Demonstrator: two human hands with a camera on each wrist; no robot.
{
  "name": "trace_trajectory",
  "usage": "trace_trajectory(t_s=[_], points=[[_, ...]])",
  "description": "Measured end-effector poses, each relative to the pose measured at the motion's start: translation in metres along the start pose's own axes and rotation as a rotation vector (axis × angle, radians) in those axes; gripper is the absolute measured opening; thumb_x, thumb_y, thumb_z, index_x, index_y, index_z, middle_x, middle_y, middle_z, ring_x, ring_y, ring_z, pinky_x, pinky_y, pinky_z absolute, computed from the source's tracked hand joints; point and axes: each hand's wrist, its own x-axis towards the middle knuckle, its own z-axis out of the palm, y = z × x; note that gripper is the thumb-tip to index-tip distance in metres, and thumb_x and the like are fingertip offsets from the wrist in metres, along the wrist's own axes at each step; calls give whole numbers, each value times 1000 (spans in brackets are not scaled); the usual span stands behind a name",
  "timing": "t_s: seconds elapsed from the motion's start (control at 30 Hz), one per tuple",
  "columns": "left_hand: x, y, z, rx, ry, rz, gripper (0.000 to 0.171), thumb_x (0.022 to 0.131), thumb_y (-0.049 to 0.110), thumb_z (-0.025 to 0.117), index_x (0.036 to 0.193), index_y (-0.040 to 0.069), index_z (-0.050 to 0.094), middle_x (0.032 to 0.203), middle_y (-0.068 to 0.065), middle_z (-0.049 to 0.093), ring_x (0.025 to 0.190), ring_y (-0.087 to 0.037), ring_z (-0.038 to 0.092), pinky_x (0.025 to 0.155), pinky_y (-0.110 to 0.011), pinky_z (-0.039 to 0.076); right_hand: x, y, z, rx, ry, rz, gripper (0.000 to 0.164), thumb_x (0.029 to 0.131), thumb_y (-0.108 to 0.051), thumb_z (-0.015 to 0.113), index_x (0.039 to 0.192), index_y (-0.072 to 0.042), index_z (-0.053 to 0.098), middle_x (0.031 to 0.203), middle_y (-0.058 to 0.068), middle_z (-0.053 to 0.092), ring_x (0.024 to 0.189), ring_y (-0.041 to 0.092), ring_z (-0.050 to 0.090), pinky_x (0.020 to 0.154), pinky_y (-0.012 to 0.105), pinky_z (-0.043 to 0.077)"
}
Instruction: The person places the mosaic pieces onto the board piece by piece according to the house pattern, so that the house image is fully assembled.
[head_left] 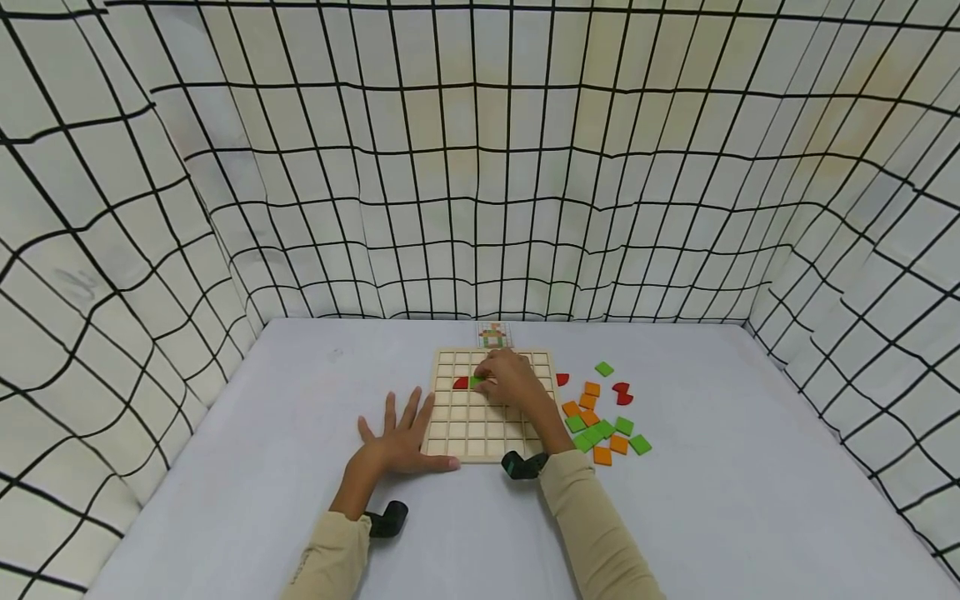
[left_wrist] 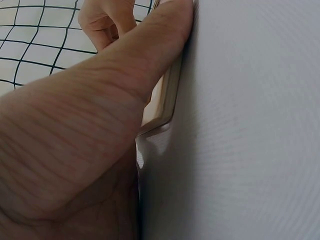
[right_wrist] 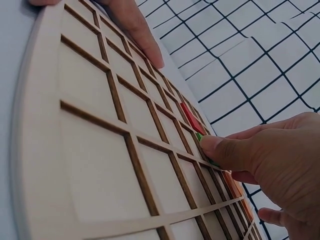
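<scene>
A wooden grid board (head_left: 480, 425) lies on the white table. My left hand (head_left: 401, 442) is spread at its left side, with the thumb (left_wrist: 150, 55) stretched along the front edge. My right hand (head_left: 513, 383) is over the upper part of the board, its thumb and fingers pinching a green square tile (head_left: 475, 382) at a cell. Directly left of that tile sits a red rounded piece (head_left: 461, 383) in the grid. In the right wrist view the red piece (right_wrist: 191, 118) shows beyond the thumb, and orange patches (right_wrist: 233, 185) appear beside the fingers.
Right of the board lie loose orange tiles (head_left: 592, 388), green tiles (head_left: 640, 444) and red rounded pieces (head_left: 622, 394). Another red piece (head_left: 562, 379) is at the board's right edge. Behind the board is a small pattern card (head_left: 493, 335). Black netting (head_left: 510, 200) surrounds the table.
</scene>
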Motion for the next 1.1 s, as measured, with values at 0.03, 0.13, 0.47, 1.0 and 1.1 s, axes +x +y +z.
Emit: trace_trajectory(t_s=[0.03, 0.13, 0.47, 1.0, 1.1], points=[[0, 0, 0, 1, 2, 0, 122, 71, 78, 64, 159, 16, 6, 166, -13, -4, 147, -47, -17, 101, -81, -8, 0, 0, 0, 0, -1, -2, 20, 89, -30, 72, 104, -18, 76, 105, 0, 69, 98, 19, 61, 84, 41, 51], [-1, 0, 0, 3, 5, 1, 121, 72, 77, 64, 159, 16, 6, 166, -13, -4, 147, -47, -17, 101, -82, -7, 0, 0, 0, 0, -11, 1, 19, 89, -31, 72, 104, -19, 76, 104, -1, 68, 97, 19, 60, 83, 41, 50], [-2, 1, -1, -1, 8, 0, 121, 72, 76, 65, 159, 16, 6, 166, -13, -4, 147, -47, -18, 101, -82, -7, -1, -2, -3, 66, -4, -1, 21, 88, -27, 73, 106, -15, 75, 105, 1, 70, 103, 21, 61, 88, 43, 51], [-2, 3, 0, -7, 5, 0, 120, 73, 74, 66, 159, 16, 6, 166, -13, -5, 147, -47, -18, 101, -81, -8, -17, 31, -18, 156, 100, 116, 23, 90, -24, 72, 110, -11, 74, 108, 5, 70, 109, 29, 58, 89, 52, 49], [-2, 3, -1, -12, 6, 3, 120, 73, 73, 66, 159, 15, 7, 166, -13, -5, 147, -48, -17, 101, -81, -8, -25, 40, -24, 197, 117, 168, 22, 91, -22, 70, 110, -9, 73, 108, 8, 69, 113, 32, 57, 94, 58, 45]])
